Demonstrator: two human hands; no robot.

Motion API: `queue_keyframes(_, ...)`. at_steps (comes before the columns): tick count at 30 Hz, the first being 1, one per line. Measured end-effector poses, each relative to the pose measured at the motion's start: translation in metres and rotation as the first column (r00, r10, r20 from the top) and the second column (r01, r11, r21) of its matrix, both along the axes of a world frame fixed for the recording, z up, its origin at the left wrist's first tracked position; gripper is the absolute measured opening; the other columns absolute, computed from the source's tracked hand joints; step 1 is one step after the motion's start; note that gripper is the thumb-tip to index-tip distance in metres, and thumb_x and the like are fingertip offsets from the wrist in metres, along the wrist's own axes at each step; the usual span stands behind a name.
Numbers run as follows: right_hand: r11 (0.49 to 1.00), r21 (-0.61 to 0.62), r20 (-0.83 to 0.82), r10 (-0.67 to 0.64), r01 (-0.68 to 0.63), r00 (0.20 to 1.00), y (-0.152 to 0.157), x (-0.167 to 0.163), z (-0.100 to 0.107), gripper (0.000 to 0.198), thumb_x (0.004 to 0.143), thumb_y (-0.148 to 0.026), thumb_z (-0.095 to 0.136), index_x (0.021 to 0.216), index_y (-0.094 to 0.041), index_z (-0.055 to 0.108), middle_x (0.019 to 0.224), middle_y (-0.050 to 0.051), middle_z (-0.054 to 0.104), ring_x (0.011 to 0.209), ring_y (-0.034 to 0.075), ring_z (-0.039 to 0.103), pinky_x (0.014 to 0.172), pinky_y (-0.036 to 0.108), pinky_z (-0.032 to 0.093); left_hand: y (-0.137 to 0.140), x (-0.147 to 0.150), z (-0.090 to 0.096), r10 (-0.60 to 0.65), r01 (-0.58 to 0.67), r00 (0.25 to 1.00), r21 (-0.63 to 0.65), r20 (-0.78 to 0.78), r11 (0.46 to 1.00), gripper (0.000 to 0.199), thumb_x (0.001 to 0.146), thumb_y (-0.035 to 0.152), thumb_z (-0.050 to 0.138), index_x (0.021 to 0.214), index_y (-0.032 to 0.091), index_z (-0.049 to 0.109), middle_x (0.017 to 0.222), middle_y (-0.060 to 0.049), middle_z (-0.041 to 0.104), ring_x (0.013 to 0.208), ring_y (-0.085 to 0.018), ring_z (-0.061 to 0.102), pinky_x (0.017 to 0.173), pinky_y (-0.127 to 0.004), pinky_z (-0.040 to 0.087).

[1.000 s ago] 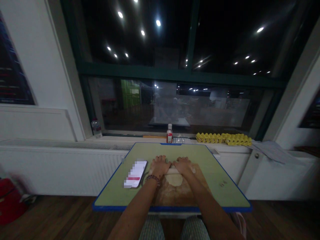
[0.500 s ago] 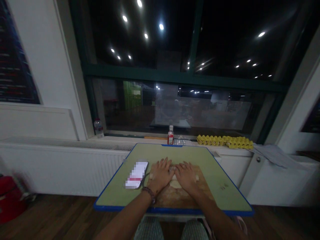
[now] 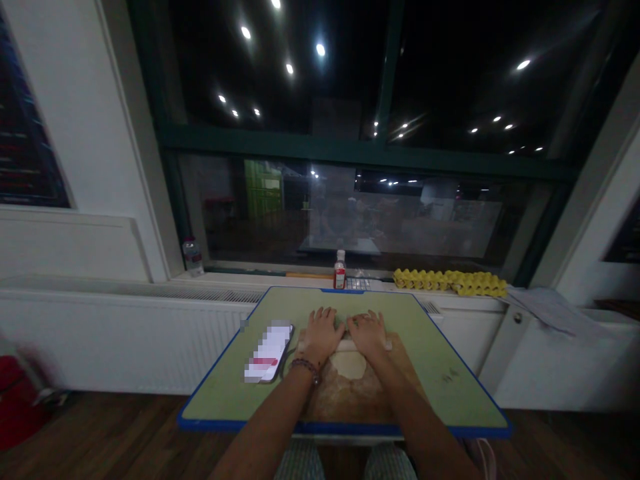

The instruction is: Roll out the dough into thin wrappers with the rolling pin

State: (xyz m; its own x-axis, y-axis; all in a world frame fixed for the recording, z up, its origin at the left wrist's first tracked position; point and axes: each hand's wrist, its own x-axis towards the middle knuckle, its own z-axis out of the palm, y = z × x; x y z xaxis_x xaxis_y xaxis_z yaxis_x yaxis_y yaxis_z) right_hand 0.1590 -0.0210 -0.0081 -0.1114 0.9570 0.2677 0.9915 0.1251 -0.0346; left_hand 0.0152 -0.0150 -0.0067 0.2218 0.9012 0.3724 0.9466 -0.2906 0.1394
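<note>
A pale rolling pin [image 3: 346, 345] lies crosswise on a wooden board [image 3: 350, 403], mostly covered by my hands. My left hand [image 3: 323, 332] rests palm down on its left part, and my right hand [image 3: 368, 333] rests on its right part. The fingers of both hands are stretched out forward over the pin, not wrapped around it. The thumbs point inward and nearly meet. On the near side of the pin, a flat, roundish sheet of dough [image 3: 349, 365] shows between my wrists. Whitish marks dust the board.
The board sits on a green table [image 3: 450, 393] with a blue edge. A lit phone [image 3: 270, 353] lies to the left. Behind the table are a red-labelled bottle [image 3: 340, 272], yellow egg trays [image 3: 450, 282] and a clear bottle [image 3: 193, 257] on the sill.
Both hands have pushed the rolling pin forward, away from me. More of the dough sheet now shows on the near side. The camera view has shifted slightly.
</note>
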Motion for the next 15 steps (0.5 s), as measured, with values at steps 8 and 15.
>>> queue_keyframes(8, 0.989, 0.090, -0.128, -0.109, 0.121, 0.986, 0.008, -0.004, 0.003, 0.043, 0.100, -0.037, 0.033, 0.109, -0.020, 0.071, 0.119, 0.011, 0.069, 0.128, 0.027, 0.048, 0.112, 0.047, 0.015, 0.011, 0.001, -0.001, 0.021, -0.022, 0.999, 0.048, 0.027, 0.999, 0.045, 0.096, 0.039, 0.037, 0.132, 0.016, 0.053, 0.140, -0.011, 0.055, 0.134, -0.027, 0.041, 0.114, -0.044, 0.023)
queue_keyframes(15, 0.986, 0.093, -0.180, -0.117, 0.136, 0.977, 0.018, -0.006, 0.005, 0.048, 0.100, -0.040, 0.033, 0.104, -0.015, 0.073, 0.111, 0.013, 0.072, 0.122, 0.026, 0.053, 0.107, 0.041, 0.027, 0.017, 0.001, -0.001, 0.065, -0.067, 0.995, 0.026, 0.070, 0.997, 0.044, 0.098, 0.040, 0.035, 0.129, 0.016, 0.055, 0.137, -0.010, 0.058, 0.132, -0.027, 0.044, 0.113, -0.043, 0.024)
